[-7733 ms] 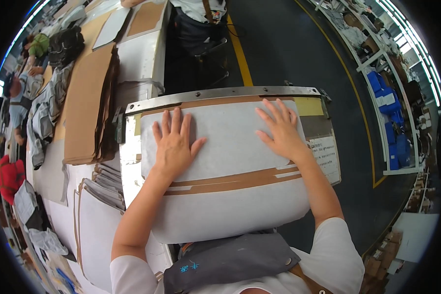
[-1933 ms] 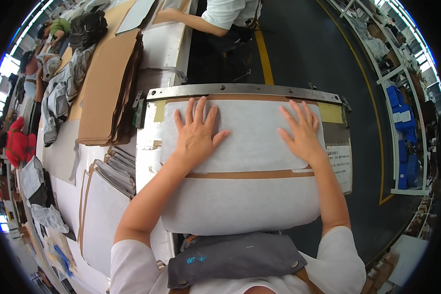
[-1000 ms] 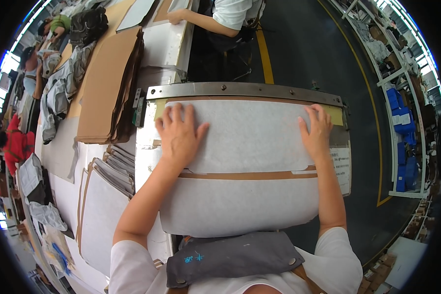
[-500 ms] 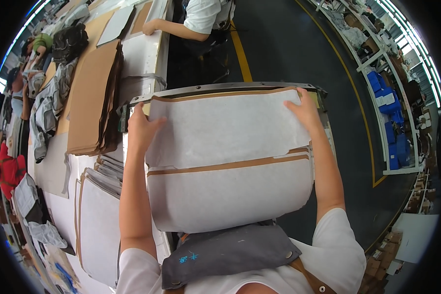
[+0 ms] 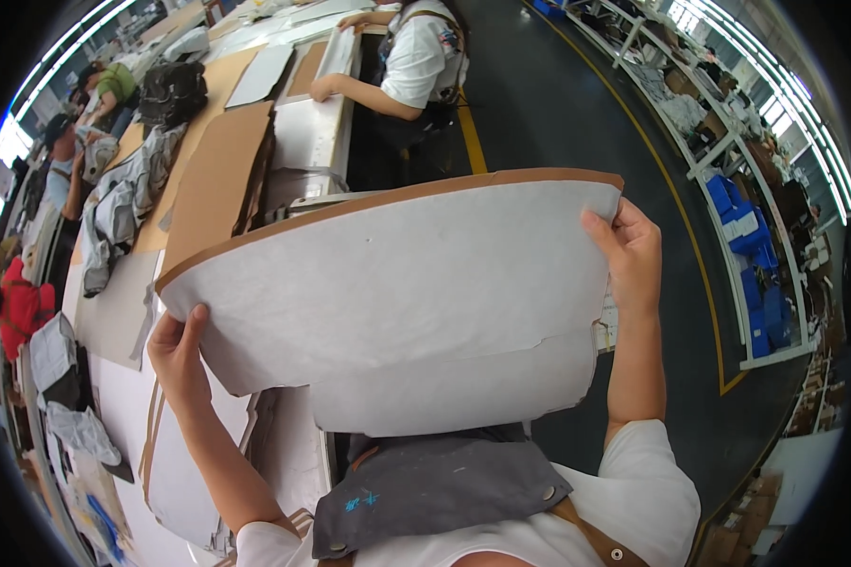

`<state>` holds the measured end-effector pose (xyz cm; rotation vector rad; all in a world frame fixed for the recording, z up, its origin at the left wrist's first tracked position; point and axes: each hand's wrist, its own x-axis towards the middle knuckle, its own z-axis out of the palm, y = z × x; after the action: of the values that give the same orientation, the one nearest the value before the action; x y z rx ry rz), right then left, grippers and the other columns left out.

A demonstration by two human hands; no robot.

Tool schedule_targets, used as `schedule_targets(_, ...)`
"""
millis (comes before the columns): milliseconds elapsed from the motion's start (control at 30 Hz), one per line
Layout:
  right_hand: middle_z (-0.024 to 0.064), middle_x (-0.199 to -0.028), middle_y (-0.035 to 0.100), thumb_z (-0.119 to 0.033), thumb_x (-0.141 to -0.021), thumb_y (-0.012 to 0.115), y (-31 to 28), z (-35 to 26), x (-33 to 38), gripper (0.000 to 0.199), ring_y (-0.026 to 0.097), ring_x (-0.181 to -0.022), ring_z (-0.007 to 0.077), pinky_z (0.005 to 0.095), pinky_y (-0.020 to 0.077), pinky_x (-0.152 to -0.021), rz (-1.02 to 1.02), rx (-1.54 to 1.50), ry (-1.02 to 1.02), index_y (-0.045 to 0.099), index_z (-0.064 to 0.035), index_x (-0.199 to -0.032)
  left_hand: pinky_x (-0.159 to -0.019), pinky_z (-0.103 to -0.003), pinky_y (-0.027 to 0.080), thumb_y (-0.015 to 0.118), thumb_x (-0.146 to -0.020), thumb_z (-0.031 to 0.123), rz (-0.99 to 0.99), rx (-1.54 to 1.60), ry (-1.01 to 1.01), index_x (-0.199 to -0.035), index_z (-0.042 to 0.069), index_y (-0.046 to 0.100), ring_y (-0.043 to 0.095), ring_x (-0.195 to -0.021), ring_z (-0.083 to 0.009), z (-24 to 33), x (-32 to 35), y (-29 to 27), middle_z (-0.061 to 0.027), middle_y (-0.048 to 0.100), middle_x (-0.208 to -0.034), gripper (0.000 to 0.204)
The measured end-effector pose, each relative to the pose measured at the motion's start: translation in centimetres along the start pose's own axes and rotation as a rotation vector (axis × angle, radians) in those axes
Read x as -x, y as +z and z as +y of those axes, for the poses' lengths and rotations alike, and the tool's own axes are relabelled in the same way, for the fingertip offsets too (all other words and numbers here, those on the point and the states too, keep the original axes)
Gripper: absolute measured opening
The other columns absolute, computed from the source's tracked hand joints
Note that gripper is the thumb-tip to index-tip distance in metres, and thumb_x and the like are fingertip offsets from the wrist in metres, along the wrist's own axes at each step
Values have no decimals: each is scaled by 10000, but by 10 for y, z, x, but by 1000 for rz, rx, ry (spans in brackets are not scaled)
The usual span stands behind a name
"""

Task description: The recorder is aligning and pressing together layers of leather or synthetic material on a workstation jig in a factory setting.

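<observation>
A wide white panel with a brown strip along its far edge [image 5: 397,274] is stretched between my two hands, raised and tilted down to the left. At its left corner, my left hand [image 5: 180,354] pinches it between thumb and fingers. My right hand [image 5: 629,248] grips the far right corner, thumb on the white face and fingers behind. Beneath it, toward my body, another white panel [image 5: 473,383] with a rounded lower corner shows partly; its far part is hidden. The work surface under both is mostly covered by them.
Brown sheets [image 5: 219,180] are stacked on the long table to the left. White brown-edged panels [image 5: 194,468] lie nearer me. A black bag [image 5: 172,93] and grey cloth [image 5: 132,213] sit beyond. A co-worker [image 5: 421,66] stands ahead. Shelving with blue bins [image 5: 747,227] lines the right.
The white panel has been lifted off the pile and swung to the left, its left end lower. My left hand has moved left and nearer me; my right hand has shifted slightly right.
</observation>
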<state>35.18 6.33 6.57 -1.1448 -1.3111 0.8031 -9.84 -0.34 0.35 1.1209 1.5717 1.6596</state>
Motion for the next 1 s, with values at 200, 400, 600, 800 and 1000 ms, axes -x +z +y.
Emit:
schedule_targets(200,42,-886,674,-62,-878,669,42,-6,11,158,612,-789,66,207,494,-721,-208,-86,-25,657,35,-1002,-783,-228,446,728,-850,110,199,20,0,-1045,-40,681,601,-832,-95,7,51,-61,-54,695,-930,251)
schedule_targets(400,44,-917,673,-53,-882,660,107,-1,18,186,614,-797,68,204,494,-725,-492,-172,48,644,34,-1046,-776,-232,449,711,-850,82,426,-42,-37,-1036,-44,681,598,-828,-99,9,115,-134,-52,689,-919,226)
schedule_targets(600,53,-943,673,-46,-891,639,168,0,24,206,613,-807,88,228,488,-753,-701,-130,64,635,50,-1074,-715,-227,446,721,-822,74,615,-180,-87,-941,-31,690,578,-758,-71,18,170,-168,-23,674,-859,162)
schedule_targets(800,77,-976,676,-77,-895,632,205,15,19,245,607,-869,101,236,450,-828,-728,-68,137,628,61,-1098,-710,-221,483,729,-807,64,700,-11,-103,-960,-35,694,611,-744,-83,21,191,-168,-40,688,-840,185)
schedule_targets(1000,79,-983,676,-100,-905,626,231,28,15,266,607,-865,101,228,445,-828,-809,-65,154,625,63,-1115,-717,-229,504,732,-803,56,719,43,-142,-972,-40,693,631,-746,-101,17,201,-175,-61,696,-853,198)
